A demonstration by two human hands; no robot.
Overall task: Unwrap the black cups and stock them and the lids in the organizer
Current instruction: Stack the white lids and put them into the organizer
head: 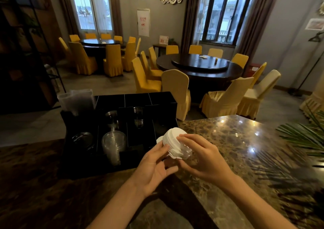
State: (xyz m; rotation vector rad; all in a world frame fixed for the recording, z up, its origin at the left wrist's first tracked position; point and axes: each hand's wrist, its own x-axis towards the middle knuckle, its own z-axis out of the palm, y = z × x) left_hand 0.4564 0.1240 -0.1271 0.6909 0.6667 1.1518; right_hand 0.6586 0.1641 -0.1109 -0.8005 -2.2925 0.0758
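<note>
White plastic lids (172, 141), nested in a short stack tipped on its side, sit between both hands just beside the near right corner of the black compartmented organizer (168, 104), held above the marble counter (228, 137) rather than resting on it. The right hand (201, 156) curls over the top and far side of the stack with its fingers wrapped round the rims, which looks like the main hold; the left hand (154, 163) comes up from below with its fingertips pressed to the near edge, palm turned up, probably to keep the lids squared together and stop them from fanning out. The lower lids look ragged or slightly splayed, though blur makes that hard to judge. Held sideways and this close to the organizer, the stack seems ready to be slid into one of its right-hand slots. Inside the organizer, a stack of clear plastic cups (114, 144) leans in a front middle compartment, a smaller stack of clear cups (138, 117) stands behind it, and clear domed lids (82, 140) lie in the front left one. A clear wrapped sleeve (77, 100) rises from its back left corner. No black cups can be made out.
</note>
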